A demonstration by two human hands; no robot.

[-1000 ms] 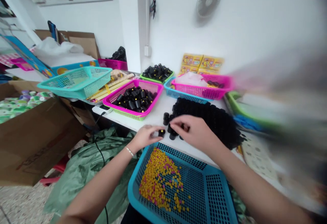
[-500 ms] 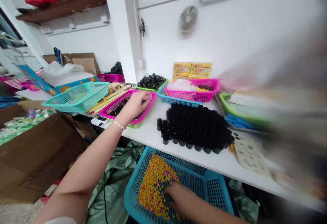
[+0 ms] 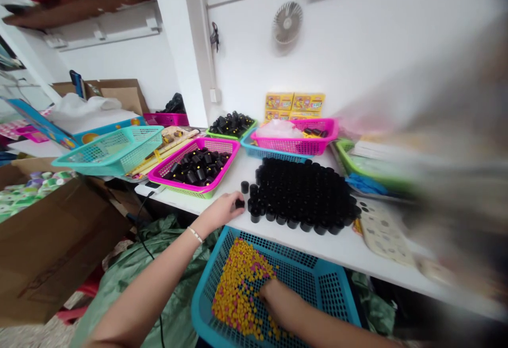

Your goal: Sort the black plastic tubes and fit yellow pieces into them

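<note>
L hand (image 3: 217,213) narrow, pinching a ribbed black plastic cap (image 3: 239,204) — R hand (image 3: 274,297) in round yellow-pink beads (image 3: 240,292), blue mesh basket (image 3: 205,279), grip can't tell.

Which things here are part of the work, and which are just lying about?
Part of the work:
- left hand, at a black cap
- right hand, in yellow and pink beads
- blue mesh basket
- rows of black caps
- pink basket

Lying about:
- teal basket
- yellow boxes
- cardboard box

A white wall (image 3: 377,46) carries a small fan (image 3: 287,23); a wooden shelf (image 3: 79,1) meets a white pillar (image 3: 178,46); speckled terrazzo floor (image 3: 24,335) below.
</note>
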